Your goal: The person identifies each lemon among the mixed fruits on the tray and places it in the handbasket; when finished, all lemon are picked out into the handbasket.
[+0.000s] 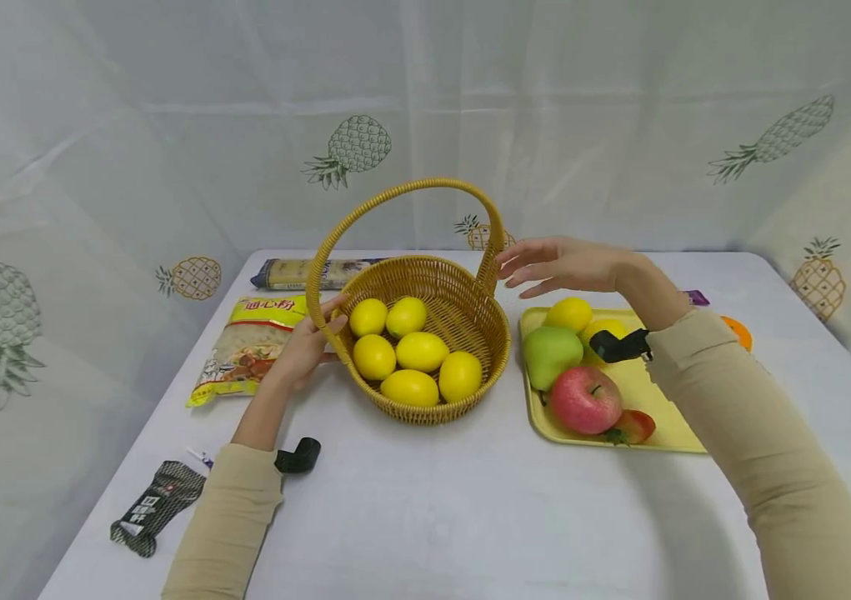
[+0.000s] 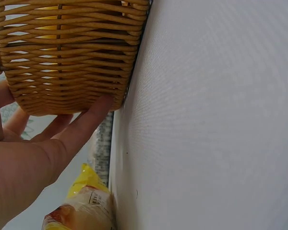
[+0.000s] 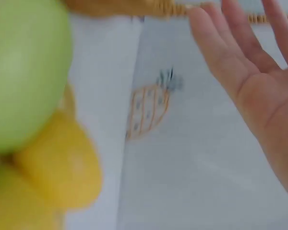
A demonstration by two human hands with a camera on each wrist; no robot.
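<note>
A wicker basket [image 1: 425, 414] with a tall arched handle stands mid-table in the head view, several lemons [image 1: 422, 352] inside it. My left hand [image 1: 302, 354] is at the basket's left side. The left wrist view shows its extended fingers [image 2: 89, 122] against the woven wall [image 2: 72, 81]. My right hand [image 1: 571, 265] hovers above the back of a yellow tray [image 1: 653, 400], fingers spread and holding nothing. Its fingertips point at the handle's right base and overlap the wicker edge in the right wrist view. On the tray lie a green pear [image 1: 551, 357], a red apple [image 1: 586, 400], a strawberry [image 1: 633, 427] and yellow lemons [image 1: 569, 314].
Left of the basket lies a yellow-edged food bag [image 1: 245, 342], with a long noodle packet [image 1: 320, 273] behind it. A black-and-grey patterned pack [image 1: 158, 508] is at the front left. An orange [image 1: 738, 333] shows past my right sleeve. A pineapple-print curtain [image 1: 583, 125] closes off the back.
</note>
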